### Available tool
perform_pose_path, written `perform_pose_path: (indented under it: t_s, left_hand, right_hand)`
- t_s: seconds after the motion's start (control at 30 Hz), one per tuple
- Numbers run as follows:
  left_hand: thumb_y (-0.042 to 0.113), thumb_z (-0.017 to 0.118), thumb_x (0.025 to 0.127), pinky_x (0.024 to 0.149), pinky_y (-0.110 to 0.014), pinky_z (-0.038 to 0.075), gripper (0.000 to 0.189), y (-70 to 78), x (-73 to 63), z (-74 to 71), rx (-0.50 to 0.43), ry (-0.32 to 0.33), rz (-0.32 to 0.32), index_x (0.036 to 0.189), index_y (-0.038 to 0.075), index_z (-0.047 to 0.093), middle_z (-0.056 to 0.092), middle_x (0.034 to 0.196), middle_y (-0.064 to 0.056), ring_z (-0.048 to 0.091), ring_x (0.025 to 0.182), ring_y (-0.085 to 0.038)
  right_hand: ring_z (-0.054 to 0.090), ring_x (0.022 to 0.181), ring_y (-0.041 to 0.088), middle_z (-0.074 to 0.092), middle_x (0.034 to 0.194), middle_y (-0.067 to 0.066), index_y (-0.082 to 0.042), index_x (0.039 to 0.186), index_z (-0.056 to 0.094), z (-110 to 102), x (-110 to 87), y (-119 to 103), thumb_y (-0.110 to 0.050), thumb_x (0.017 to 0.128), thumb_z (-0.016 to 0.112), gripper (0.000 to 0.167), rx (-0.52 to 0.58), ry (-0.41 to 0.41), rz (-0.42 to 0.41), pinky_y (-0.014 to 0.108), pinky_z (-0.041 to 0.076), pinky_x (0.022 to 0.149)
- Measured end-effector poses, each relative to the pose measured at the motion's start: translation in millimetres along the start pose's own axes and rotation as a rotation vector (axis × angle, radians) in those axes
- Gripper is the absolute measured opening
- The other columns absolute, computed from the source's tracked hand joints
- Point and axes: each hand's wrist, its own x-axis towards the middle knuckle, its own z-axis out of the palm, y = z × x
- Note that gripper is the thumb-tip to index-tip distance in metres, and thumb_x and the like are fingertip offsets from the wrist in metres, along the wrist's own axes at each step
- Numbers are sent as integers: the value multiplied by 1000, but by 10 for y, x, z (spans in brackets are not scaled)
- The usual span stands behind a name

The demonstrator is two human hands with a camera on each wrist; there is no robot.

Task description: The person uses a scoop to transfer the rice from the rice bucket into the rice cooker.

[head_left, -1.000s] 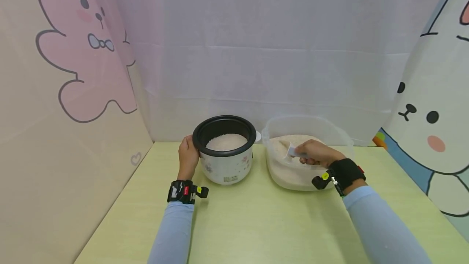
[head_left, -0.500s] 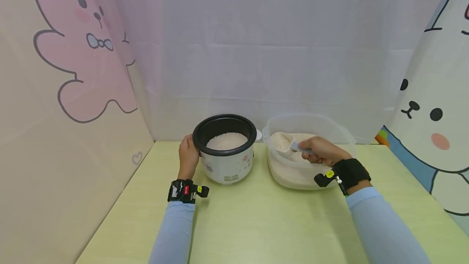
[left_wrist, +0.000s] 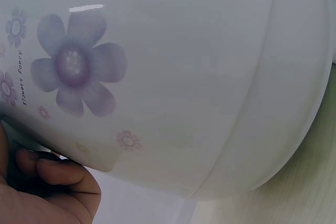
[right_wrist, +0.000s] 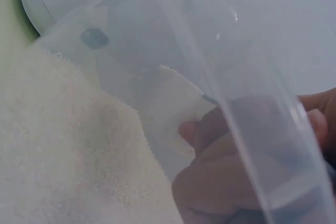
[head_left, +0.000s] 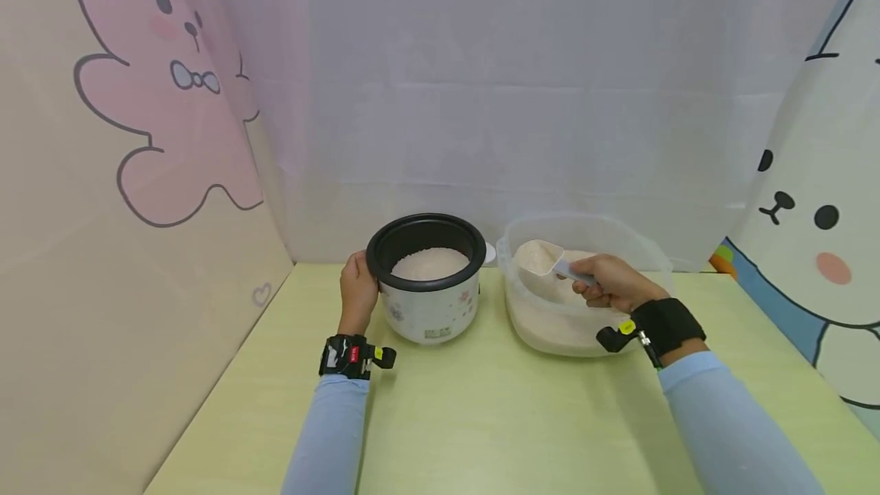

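Note:
A white rice cooker [head_left: 440, 321] with printed flowers stands on the table, lid off, its black inner pot holding white rice [head_left: 431, 264]. My left hand [head_left: 358, 290] grips its left side just under the dark rim; in the left wrist view the fingers [left_wrist: 65, 174] curl in at the cooker's wall. To the right is a clear plastic bin [head_left: 543, 331] of rice. Over that rice my right hand [head_left: 614, 281] pinches the grey handle of a white scoop [head_left: 538, 257], whose cup is heaped with rice. Through the bin's wall, the right wrist view shows curled fingers [right_wrist: 220, 166].
The light yellow-green table [head_left: 467, 418] runs up to a pale cloth [head_left: 522, 98] at the back. A white tab [head_left: 490, 253] sticks out at the cooker's right, in the narrow gap before the bin. Printed sheets hang on both sides.
The right hand has drawn the scoop up out of the rice, and its cup now shows full and more level. The left hand keeps its grip on the cooker.

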Motion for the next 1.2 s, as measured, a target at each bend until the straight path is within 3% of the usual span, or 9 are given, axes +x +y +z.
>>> perform_pose_path:
  t_s: [0.43,0.7,0.93,1.2]
  left_hand:
    - [29,37,110,61,-27,44,36,43,28,15,-5,0,13,115,2,61,54,85,-9,52,67,-19]
    - [27,36,110,60,-28,43,38,-1,25,74,7,0,27,114,-1,62,55,83,-9,52,64,-18]
    - [28,37,111,60,-27,43,37,-3,5,39,6,9,18,112,0,62,54,84,-9,52,66,-19]
    - [30,37,110,61,-28,44,38,-3,9,14,7,15,16,113,1,62,54,85,-9,52,67,-19]
  right_hand:
    - [23,56,8,43,77,-1,8,133,34,-59,-31,-15,-22,113,26,37,181,20,-88,21,24,51]
    - [21,56,8,45,77,-1,7,132,33,-63,-77,-72,-21,113,29,34,273,-32,-122,21,22,51]
    - [16,57,10,44,77,0,6,133,28,151,-33,-324,-17,112,25,31,314,-60,-128,21,22,51]
    - [18,57,9,42,77,0,5,130,34,517,53,-659,-17,112,25,30,335,-84,-126,22,22,52]
